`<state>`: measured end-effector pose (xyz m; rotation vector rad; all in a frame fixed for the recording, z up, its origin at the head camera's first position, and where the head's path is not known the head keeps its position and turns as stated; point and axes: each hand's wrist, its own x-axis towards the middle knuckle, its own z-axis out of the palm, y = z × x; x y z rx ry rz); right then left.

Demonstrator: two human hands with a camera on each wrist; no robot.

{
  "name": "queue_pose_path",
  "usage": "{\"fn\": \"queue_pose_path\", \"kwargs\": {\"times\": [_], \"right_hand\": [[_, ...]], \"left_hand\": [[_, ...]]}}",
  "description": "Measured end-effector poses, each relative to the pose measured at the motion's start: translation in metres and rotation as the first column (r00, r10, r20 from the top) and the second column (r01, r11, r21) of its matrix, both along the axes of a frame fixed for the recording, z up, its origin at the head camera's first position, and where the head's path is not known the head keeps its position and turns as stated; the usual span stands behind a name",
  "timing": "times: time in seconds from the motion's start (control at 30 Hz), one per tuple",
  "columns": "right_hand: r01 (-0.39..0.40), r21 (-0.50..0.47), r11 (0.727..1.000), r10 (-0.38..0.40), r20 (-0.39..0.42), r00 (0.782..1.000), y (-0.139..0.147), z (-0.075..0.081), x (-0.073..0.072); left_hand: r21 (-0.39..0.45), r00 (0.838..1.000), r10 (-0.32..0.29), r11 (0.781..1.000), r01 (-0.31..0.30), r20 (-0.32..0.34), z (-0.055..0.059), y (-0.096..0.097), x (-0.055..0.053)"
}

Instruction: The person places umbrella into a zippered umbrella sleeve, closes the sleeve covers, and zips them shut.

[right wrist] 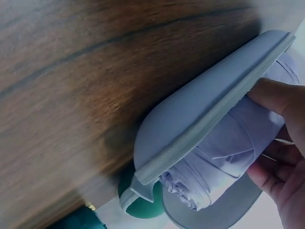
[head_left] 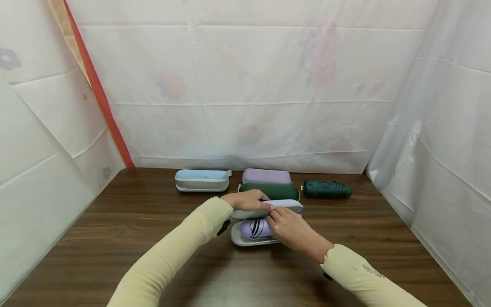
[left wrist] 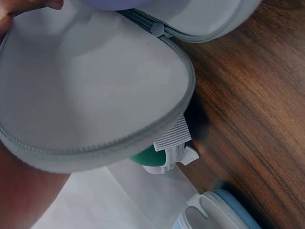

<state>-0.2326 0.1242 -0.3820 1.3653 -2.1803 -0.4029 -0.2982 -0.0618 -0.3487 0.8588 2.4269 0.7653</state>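
A pale lavender zip case [head_left: 238, 241] lies open on the table, its lid [left wrist: 95, 86] raised toward the back. Inside rests a folded lavender umbrella [head_left: 253, 229] with dark stripes near its left end. My left hand [head_left: 247, 200] holds the lid by its upper edge, with the thumb over the grey inner side; the left wrist view hides most of that hand behind the lid. Over the umbrella's right part, my right hand [head_left: 290, 229] grips it. In the right wrist view the thumb lies between the case rim and the gathered umbrella cloth [right wrist: 224, 148], fingers on the opposite side.
Right behind the open case sits a dark green case [head_left: 268, 191], with a purple case [head_left: 266, 176] behind it. A light blue case [head_left: 202, 181] stands at the back left. A folded dark green umbrella [head_left: 327, 189] lies at the back right. White cloth [head_left: 245, 85] hangs around the table.
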Motion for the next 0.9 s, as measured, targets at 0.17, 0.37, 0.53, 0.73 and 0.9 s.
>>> {"fn": "queue_pose_path", "kwargs": {"times": [0.17, 0.37, 0.53, 0.73, 0.9], "right_hand": [[0.006, 0.031, 0.999, -0.008, 0.058, 0.998, 0.0, -0.005, -0.003], [-0.031, -0.036, 0.999, 0.036, 0.138, 0.99, 0.003, -0.012, -0.009], [-0.015, -0.126, 0.992, 0.049, 0.273, 0.961, 0.009, -0.019, -0.013], [0.008, -0.267, 0.964, 0.126, 0.484, 0.866, 0.013, -0.025, -0.014], [-0.006, -0.312, 0.95, 0.178, 0.527, 0.831, 0.017, -0.022, -0.013]], "left_hand": [[0.006, 1.0, -0.014, 1.0, 0.015, -0.008, 0.001, -0.001, 0.0], [0.002, 1.0, -0.013, 1.0, 0.013, -0.004, 0.0, -0.001, 0.0], [-0.004, 1.0, -0.017, 1.0, 0.017, -0.017, 0.0, -0.001, -0.001], [0.014, 0.998, -0.065, 0.998, 0.065, -0.025, -0.002, 0.0, -0.003], [0.026, 0.999, -0.047, 0.999, 0.047, -0.004, -0.003, -0.001, -0.002]]}}
